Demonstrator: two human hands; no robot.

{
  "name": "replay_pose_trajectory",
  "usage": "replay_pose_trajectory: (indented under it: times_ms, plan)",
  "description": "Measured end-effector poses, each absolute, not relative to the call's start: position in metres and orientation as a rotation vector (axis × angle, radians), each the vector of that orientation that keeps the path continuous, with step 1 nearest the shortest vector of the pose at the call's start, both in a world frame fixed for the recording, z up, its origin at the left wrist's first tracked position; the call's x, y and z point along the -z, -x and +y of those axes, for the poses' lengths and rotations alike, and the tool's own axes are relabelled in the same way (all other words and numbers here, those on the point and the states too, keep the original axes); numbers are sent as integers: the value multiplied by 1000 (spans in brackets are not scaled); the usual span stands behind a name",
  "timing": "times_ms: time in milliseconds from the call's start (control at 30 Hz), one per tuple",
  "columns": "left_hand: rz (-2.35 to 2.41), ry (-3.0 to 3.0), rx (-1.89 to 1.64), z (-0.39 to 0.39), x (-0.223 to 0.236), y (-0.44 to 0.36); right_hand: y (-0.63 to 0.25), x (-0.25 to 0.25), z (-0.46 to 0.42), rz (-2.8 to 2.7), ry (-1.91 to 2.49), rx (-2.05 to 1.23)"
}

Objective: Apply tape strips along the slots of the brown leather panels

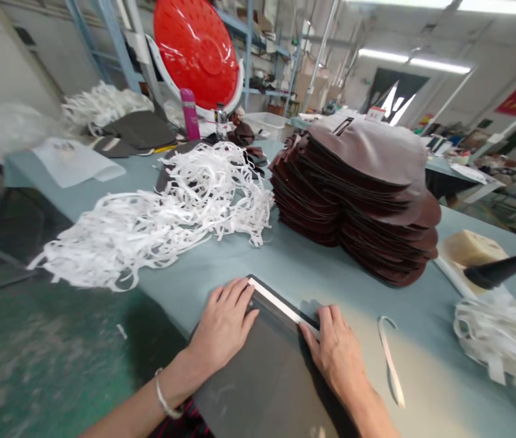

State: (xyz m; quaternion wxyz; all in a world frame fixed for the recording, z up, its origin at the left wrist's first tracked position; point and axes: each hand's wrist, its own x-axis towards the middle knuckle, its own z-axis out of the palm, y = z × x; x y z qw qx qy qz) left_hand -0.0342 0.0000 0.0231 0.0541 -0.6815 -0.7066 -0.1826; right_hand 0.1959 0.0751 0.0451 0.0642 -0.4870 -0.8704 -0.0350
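Note:
A dark grey leather-like panel lies at the table's near edge, its lower end toward my body. Along its far edge runs a narrow white strip. My left hand rests on the panel's far left corner, fingers laid over the strip's left end and the thumb apart. At the strip's other end, my right hand grips the panel's edge, with the thumb on the near side and the fingers beyond it. The fingertips of that hand are partly hidden. A loose white strip lies to its right.
A tall stack of dark brown leather pieces stands beyond my hands. Tangled white strips spread at left and hang over the edge. At right are a yellowish block, a black-handled tool and bundled white strips. A red fan-like disc stands behind.

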Motion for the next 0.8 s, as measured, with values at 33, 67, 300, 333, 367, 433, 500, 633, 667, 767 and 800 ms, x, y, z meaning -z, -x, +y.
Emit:
replay_pose_trajectory:
  times_ms: [33,67,300,333,367,433,500,633,667,767,800]
  plan:
    - [-2161,2061,583,-2,-23,34,-192,-47,78,-2635,1525,99]
    - [-2176,2055,606,-3,-24,34,-186,-49,80,-2648,1557,81]
    - [-2216,2065,702,-6,-30,33,-114,-38,95,-2549,1177,-349]
    - [-2224,2073,708,-6,-30,34,-106,-35,96,-2524,1119,-385]
    - [-2239,2080,714,-5,-31,35,-100,-32,96,-2509,1074,-399]
    - [-2280,2080,738,-2,-31,38,-92,-27,96,-2498,1021,-385]
    - [-2280,2106,761,3,-31,42,-90,-24,93,-2519,994,-345]
    - [-2145,2305,709,17,-32,46,-91,-22,89,-2579,1001,-231]
    - [-2127,2331,694,19,-32,46,-91,-22,88,-2589,1007,-197]
    - [-2117,2322,702,21,-34,45,-89,-23,84,-2629,1017,-77]
    - [-2113,2311,709,20,-34,44,-88,-24,82,-2647,1018,-33]
